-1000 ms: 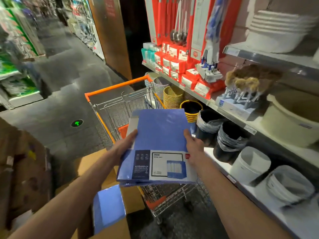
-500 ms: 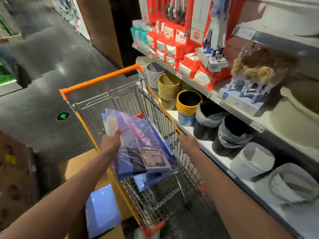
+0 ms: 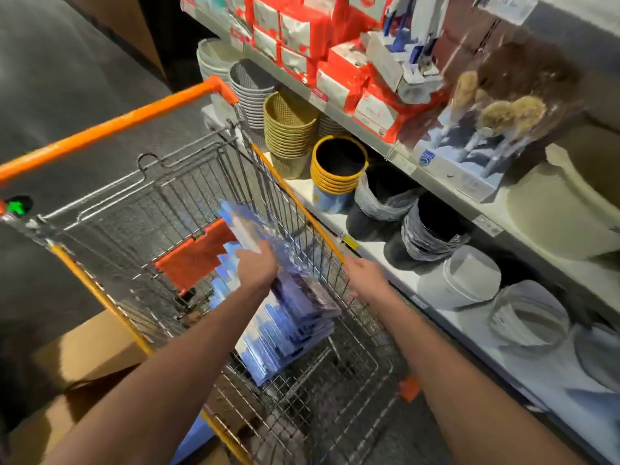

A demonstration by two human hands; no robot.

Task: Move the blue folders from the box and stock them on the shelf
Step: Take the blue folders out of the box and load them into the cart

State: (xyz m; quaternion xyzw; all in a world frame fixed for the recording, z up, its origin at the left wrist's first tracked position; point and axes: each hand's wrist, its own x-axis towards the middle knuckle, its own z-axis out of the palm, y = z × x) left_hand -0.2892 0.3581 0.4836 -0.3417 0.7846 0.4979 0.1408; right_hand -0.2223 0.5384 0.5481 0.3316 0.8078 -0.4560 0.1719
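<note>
- Folders (image 3: 295,317): blue stack, motion-blurred, inside the cart (image 3: 188,193). They stand steeply tilted, top end up near the right wire wall, bottom end low toward the basket floor.
- Left hand (image 3: 256,266): reaches into the basket and grips the upper part of the stack. The thumb lies across the near face; the other fingers are hidden behind the stack.
- Right hand (image 3: 364,276): at the cart's right rim, just beside the stack's top edge, with the wire wall in between. Can't tell whether its fingers are apart or together, or whether they touch the rim or the folders; blur and the wires hide them.
- Box (image 3: 87,350): brown cardboard, on the floor left of the cart, under the left forearm.
- Shelf (image 3: 339,220): runs along the right, close beside the cart. No folders on it.
- Lower tier holds stacked yellow baskets (image 3: 288,129), yellow-rimmed bins (image 3: 337,166), black bins (image 3: 426,229) in plastic wrap and white bins (image 3: 469,276).
- Tier above holds red packs (image 3: 335,78), blurred brushes (image 3: 503,112) and a beige tub (image 3: 570,209).
</note>
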